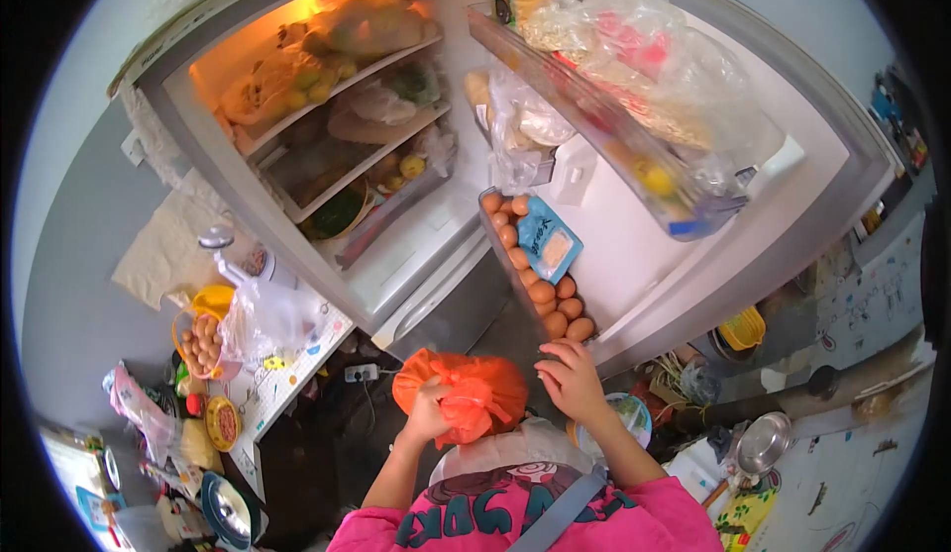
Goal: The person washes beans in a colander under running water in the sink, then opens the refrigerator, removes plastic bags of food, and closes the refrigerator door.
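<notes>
My left hand (428,411) is closed on the gathered top of a red plastic bag (475,394), held in front of my body. My right hand (571,376) has its fingers apart, just below the near end of the egg rack in the fridge door, and holds nothing. Several brown eggs (542,293) fill the rack. A blue packet (548,239) lies beside and partly over them. The fridge door (684,300) stands open to the right of the lit compartment (396,270).
Bagged food (367,27) sits on the fridge shelves, and more bags (634,52) fill the upper door rack. At the left, a table (297,369) holds a basket of eggs (201,346). A metal pot (763,443) and yellow basket (743,328) are at the right.
</notes>
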Available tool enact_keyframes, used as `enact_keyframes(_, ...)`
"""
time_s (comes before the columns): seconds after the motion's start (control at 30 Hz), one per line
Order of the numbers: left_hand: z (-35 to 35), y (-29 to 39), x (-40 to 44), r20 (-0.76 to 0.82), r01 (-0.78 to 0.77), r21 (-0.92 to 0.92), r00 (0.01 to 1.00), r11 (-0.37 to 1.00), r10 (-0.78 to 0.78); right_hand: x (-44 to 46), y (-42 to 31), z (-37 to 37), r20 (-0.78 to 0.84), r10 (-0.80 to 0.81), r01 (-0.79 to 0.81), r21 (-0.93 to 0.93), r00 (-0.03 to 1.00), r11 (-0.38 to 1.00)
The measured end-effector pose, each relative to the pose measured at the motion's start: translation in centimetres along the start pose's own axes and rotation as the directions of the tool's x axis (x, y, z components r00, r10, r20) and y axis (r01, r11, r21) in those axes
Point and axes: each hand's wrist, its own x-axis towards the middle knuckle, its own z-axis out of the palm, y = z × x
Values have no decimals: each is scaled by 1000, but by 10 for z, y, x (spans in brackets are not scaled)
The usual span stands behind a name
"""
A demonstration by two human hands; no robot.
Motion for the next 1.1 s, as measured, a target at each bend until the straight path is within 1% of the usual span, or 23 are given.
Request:
enact_keyframes(0.07, -10, 14, -6, -32, 21, -37, 999, 999, -22, 1, -11, 5, 59, -34, 31, 63, 998, 998)
enact_keyframes(0.1, -12, 10, -11, -60, 6, -46, 998, 999, -9, 2, -15, 9, 82, -71, 63, 92, 994, 994)
enact_keyframes(0.2, -24, 19, -26, -177, 25, -52, 984, 998, -34, 11, -34, 21, 180, -193, 163, 169, 964, 972)
enact_keyframes(0.27, -33, 19, -40, -212, 86, 26, 974, 996, -79, 19, -51, 25, 241, -278, 225, 227, 930, 948)
enact_keyframes(0.3, -37, 18, -46, -230, 120, 64, 968, 991, -103, 24, -57, 28, 250, -329, 276, 226, 911, 934)
enact_keyframes(0.4, -44, 17, -63, -326, 169, 97, 936, 981, -129, 38, -73, 35, 229, -508, 441, 288, 830, 850)
enact_keyframes(0.43, -47, 17, -69, -358, 186, 109, 924, 977, -136, 42, -77, 38, 224, -574, 503, 305, 787, 809)
enact_keyframes(0.57, -57, 13, -94, -457, 252, 151, 875, 956, -158, 64, -98, 38, 271, -726, 653, 317, 632, 687)
enact_keyframes(0.67, -64, 13, -107, -507, 297, 175, 844, 938, -173, 81, -109, 62, 351, -710, 726, 112, 610, 679)
enact_keyframes(0.7, -66, 13, -111, -520, 312, 182, 835, 933, -177, 85, -112, 72, 396, -721, 783, 10, 568, 622)
enact_keyframes(0.77, -69, 7, -119, -540, 325, 188, 823, 927, -178, 92, -114, 96, 483, -714, 843, -107, 507, 527)
enact_keyframes(0.8, -70, 5, -122, -548, 329, 190, 817, 925, -178, 96, -113, 108, 528, -701, 867, -162, 479, 471)
enact_keyframes(0.83, -71, 4, -123, -556, 335, 193, 812, 922, -179, 98, -111, 121, 604, -653, 883, -218, 457, 417)
enact_keyframes(0.93, -72, -1, -127, -581, 349, 189, 793, 918, -182, 115, -102, 154, 633, -664, 915, -219, 398, 340)
enact_keyframes(0.97, -72, -6, -128, -589, 349, 189, 788, 918, -179, 122, -103, 157, 614, -679, 915, -298, 403, 273)
enact_keyframes(1.0, -73, -8, -129, -594, 352, 190, 784, 917, -178, 126, -103, 164, 675, -619, 914, -342, 401, 219)
enact_keyframes(1.03, -73, -9, -128, -605, 334, 194, 781, 922, -155, 131, -103, 171, 677, -613, 911, -346, 408, 224)
enact_keyframes(1.07, -75, -9, -127, -603, 338, 182, 780, 923, -167, 139, -103, 178, 679, -606, 908, -353, 415, 227)
enact_keyframes(1.1, -77, -8, -125, -602, 337, 170, 780, 926, -173, 146, -103, 186, 681, -603, 905, -376, 415, 198)
